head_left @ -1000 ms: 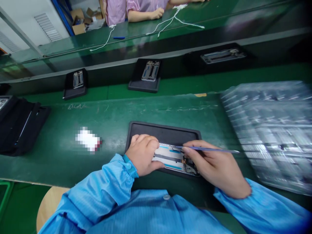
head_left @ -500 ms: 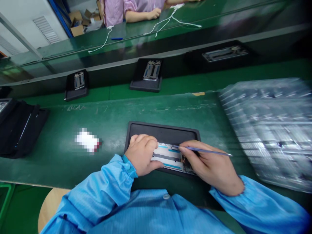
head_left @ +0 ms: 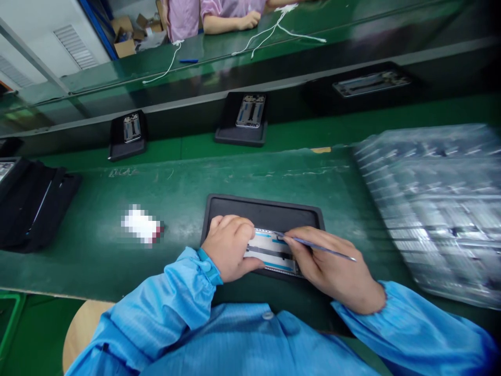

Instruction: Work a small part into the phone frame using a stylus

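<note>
A phone mid-frame (head_left: 270, 251) with blue strips and a dark centre band lies in a black tray (head_left: 266, 209) on the bench. My left hand (head_left: 229, 248) is closed around its left end, thumb along the near edge and fingers over the far edge. In my right hand (head_left: 332, 269), a thin metallic rod-like tool (head_left: 324, 249) is pinched between thumb and fingers. Its tip is near the upper blue strip; whether it touches the frame I cannot tell. The right hand covers the frame's right end.
Stacked clear plastic trays (head_left: 438, 209) stand to the right. On the left are black trays (head_left: 35, 203) and a blurred-out white item (head_left: 141, 224). Along the belt behind, black trays (head_left: 240, 136) carry phone frames. Beyond, a co-worker's hand (head_left: 249, 20) rests near white cables (head_left: 277, 23).
My right hand has shifted slightly left and the tool slopes down more steeply to the right. The trays on the belt have moved a little rightward. My left hand stays on the frame.
</note>
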Demonstrator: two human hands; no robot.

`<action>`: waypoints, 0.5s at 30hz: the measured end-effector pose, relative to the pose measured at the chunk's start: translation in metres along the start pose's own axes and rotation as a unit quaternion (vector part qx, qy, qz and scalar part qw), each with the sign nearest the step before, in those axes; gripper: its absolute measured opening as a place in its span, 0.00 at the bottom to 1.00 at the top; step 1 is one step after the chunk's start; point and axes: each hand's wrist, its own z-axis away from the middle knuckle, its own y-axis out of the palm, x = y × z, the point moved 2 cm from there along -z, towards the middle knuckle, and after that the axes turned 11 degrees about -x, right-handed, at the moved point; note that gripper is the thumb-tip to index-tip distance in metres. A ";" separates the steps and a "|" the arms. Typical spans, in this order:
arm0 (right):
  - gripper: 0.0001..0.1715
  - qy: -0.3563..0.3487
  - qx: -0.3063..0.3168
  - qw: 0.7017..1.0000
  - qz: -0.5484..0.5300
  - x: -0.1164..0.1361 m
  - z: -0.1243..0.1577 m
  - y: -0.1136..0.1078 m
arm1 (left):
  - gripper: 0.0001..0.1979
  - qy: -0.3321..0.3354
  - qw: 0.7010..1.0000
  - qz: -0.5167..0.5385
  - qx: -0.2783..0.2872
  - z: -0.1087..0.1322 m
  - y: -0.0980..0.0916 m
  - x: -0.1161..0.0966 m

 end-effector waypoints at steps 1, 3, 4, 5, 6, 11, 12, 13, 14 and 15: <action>0.07 0.008 0.007 1.000 0.004 0.000 0.000 0.000 | 0.29 -0.002 1.000 0.000 0.003 0.000 0.000 0.000; 0.10 0.033 0.026 0.999 0.012 -0.002 0.000 -0.001 | 0.28 -0.006 1.000 0.000 0.008 0.000 0.000 -0.001; 0.11 0.047 0.035 0.998 0.014 -0.003 0.000 -0.001 | 0.28 -0.007 1.000 0.000 0.009 0.000 0.000 -0.001; 0.12 0.057 0.042 0.997 0.015 -0.004 0.000 -0.001 | 0.28 -0.007 1.000 0.000 0.009 0.000 -0.001 -0.001; 0.12 0.063 0.045 0.997 0.015 -0.004 0.000 -0.001 | 0.28 -0.007 1.000 -0.001 0.009 0.000 -0.001 -0.001; 0.12 0.059 0.031 0.998 0.011 -0.005 -0.002 0.000 | 0.27 -0.004 1.000 -0.004 0.004 0.000 -0.001 -0.002; 0.12 0.059 0.023 0.998 0.007 -0.005 -0.002 -0.001 | 0.27 -0.003 1.000 -0.004 0.003 0.000 -0.001 -0.002; 0.11 0.061 0.016 0.998 0.002 -0.005 -0.002 -0.002 | 0.28 -0.002 1.000 -0.004 0.002 0.000 -0.001 -0.002; 0.11 0.067 0.011 0.998 -0.003 -0.006 -0.002 -0.003 | 0.28 -0.001 1.000 -0.004 0.002 0.000 -0.001 -0.002; 0.11 0.074 0.006 0.997 -0.007 -0.007 -0.001 -0.005 | 0.28 0.001 1.000 -0.004 0.001 0.000 -0.001 -0.003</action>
